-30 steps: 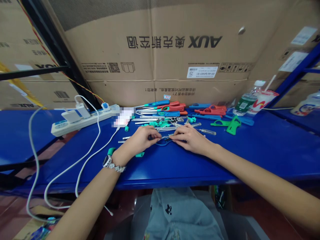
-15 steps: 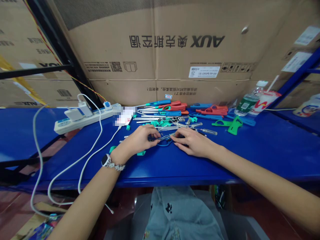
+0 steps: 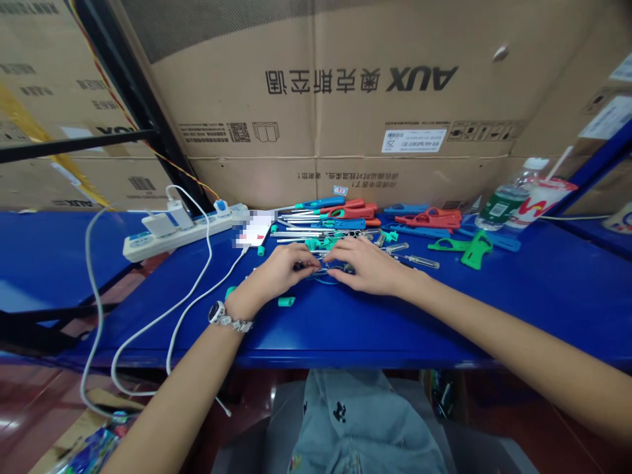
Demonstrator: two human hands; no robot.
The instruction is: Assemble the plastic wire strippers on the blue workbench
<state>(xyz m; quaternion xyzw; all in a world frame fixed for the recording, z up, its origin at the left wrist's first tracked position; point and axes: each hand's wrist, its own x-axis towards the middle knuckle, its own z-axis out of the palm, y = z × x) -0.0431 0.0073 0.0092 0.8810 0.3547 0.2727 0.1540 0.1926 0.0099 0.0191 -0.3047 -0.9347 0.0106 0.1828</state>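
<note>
I bring both hands together over the blue tabletop (image 3: pixel 375 329), with the thin wires (image 3: pixel 324 282) between my fingers and partly hidden by them. My left hand (image 3: pixel 292 264) has its grip closed, thumb and forefinger pinching the wires near their ends. My right hand (image 3: pixel 368 266) is curled just beside it, thumb and forefinger slightly parted at the wires; its fingers cover whatever lies underneath, so I cannot tell whether that grip is closed on anything. A watch (image 3: pixel 216 312) and a bracelet (image 3: pixel 241 325) circle my left wrist. Just beyond my hands lie metal rods (image 3: pixel 296 234), small green pieces (image 3: pixel 286 301) and a clear-handled tool (image 3: pixel 423 262), with another green bit near my left wrist. Behind these are red handles (image 3: pixel 353 210) and a blue handle (image 3: pixel 332 203), and to the right a bright green clip-shaped part (image 3: pixel 476 250). A bottle (image 3: pixel 503 205) stands upright beside a cup (image 3: pixel 542 204) with a straw. To the left, a flat device (image 3: pixel 257 230) has a white cable (image 3: pixel 217 284) plugged in, near a power strip (image 3: pixel 143 247). A large cardboard box (image 3: pixel 345 118) fills the back.
</note>
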